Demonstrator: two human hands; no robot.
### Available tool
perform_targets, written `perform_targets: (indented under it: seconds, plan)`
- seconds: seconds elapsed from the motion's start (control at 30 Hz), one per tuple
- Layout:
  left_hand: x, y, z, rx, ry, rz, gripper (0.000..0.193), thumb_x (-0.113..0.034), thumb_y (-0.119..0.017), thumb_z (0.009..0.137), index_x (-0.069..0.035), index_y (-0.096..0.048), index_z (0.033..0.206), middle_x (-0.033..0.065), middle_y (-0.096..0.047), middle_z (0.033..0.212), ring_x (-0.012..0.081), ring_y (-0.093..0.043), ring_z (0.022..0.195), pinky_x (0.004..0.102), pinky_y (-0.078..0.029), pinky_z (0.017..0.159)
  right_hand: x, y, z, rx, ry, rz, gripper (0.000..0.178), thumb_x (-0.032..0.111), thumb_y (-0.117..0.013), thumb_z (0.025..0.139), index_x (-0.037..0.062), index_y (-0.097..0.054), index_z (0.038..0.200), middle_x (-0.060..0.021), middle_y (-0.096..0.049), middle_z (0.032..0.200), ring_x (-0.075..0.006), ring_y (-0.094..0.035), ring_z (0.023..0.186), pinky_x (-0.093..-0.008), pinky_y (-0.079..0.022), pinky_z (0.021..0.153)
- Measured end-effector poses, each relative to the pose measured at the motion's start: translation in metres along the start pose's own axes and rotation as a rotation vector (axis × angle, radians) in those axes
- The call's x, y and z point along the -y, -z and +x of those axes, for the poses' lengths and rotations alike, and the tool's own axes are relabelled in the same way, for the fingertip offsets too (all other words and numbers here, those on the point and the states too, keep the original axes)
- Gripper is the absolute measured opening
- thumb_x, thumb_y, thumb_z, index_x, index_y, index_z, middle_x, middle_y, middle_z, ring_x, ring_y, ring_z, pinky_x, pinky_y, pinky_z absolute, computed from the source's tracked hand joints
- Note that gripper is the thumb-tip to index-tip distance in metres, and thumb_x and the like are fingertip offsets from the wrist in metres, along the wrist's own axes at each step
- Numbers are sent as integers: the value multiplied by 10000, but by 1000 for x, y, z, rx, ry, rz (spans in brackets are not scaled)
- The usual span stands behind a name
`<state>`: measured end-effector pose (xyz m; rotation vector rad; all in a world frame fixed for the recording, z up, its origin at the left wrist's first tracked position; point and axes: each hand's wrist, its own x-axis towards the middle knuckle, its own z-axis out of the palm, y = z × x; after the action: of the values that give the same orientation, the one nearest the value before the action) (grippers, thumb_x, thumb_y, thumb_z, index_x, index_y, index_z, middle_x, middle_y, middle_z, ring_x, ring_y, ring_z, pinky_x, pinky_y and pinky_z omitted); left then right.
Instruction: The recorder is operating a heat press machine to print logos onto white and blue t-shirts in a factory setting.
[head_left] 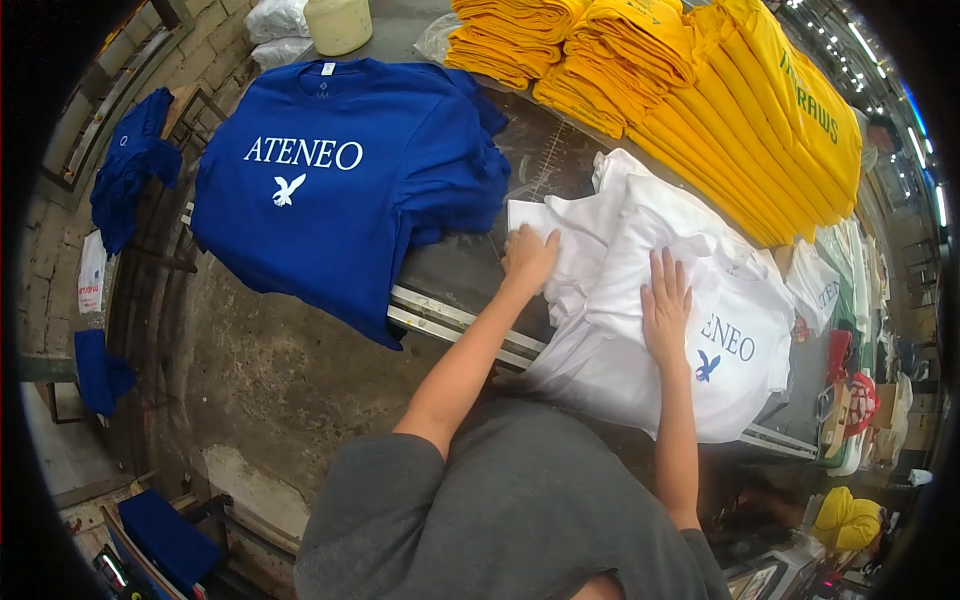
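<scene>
In the head view, a loose pile of white fabric T-shirts [620,300] with dark blue lettering and a dark blue bird print lies at three o'clock from the middle, on a long dark surface [465,268] and draped over its near edge. The person's left hand [529,262] rests at the pile's nine o'clock side, fingers bent over a sleeve; whether it pinches the cloth I cannot tell. The right hand [666,312] is open, palm down on the white cloth near the pile's middle, fingers together and pointing to twelve o'clock, just beside the lettering at its ten o'clock.

At ten o'clock, a broad pile of royal-blue T-shirts [330,215] with white lettering and a white bird print also hangs over the near edge. Folded yellow garments [510,45] sit in stacks at one o'clock, and a long overlapping row of yellow shirts with green lettering [760,130] spreads at two o'clock, next to the white pile. A pale cream plastic bucket [338,28] stands at eleven o'clock, beside white plastic-wrapped bundles [278,22]. More blue garments [130,165] hang near nine o'clock, beyond the surface.
</scene>
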<state>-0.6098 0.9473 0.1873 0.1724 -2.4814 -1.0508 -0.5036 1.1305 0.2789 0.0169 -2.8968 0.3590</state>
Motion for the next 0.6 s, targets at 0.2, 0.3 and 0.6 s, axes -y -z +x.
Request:
perform_targets:
  seconds: [0.2, 0.3, 0.6]
  plan:
    - [59, -17, 18, 591, 532, -892, 447, -213, -699, 740, 60, -558, 1064, 104, -642, 872, 179, -613, 677, 305, -471, 543, 4, 10, 1, 92, 61, 47, 461, 265, -400, 948, 181, -351, 1399, -52, -269, 1481, -308, -192, 1376, -494, -118, 1093]
    - [4, 47, 43, 627, 531, -878, 398, -167, -697, 732, 33, -563, 1049, 72, -637, 848, 148, -605, 678, 287, -463, 521, -4, 16, -1, 65, -21, -56, 524, 258, -558, 875, 147, -406, 1364, -91, -343, 1440, -336, -286, 1329, -512, -198, 1066]
    - [-38, 92, 30, 393, 115, -466, 338, -286, -601, 848, 9, -544, 1002, 136, -650, 745, 250, -640, 721, 360, -493, 612, 64, -5, 65, -232, 104, 331, 456, -40, -549, 664, 13, -566, 1117, -209, -631, 863, -348, -619, 777, -385, -486, 722]
